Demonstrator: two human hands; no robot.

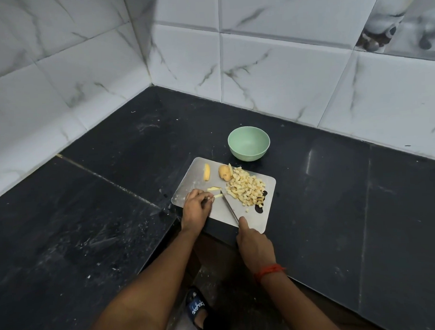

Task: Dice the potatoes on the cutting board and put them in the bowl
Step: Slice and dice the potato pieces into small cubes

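Note:
A steel cutting board (241,215) lies on the black counter. On its right side is a heap of diced potato (246,188). A potato chunk with skin (224,172) and a potato slice (206,172) lie at the board's far side. My left hand (196,207) pinches a potato strip (218,195) against the board; another strip (213,188) lies just beyond. My right hand (255,245) grips a knife (228,206), with the blade tip beside the pinched strip. The green bowl (249,143) stands empty behind the board.
The black counter (337,197) forms an inner corner, backed by white marble-look tiled walls (269,70). The board's near end hangs slightly past the counter edge. My foot in a blue sandal (196,306) is on the floor below.

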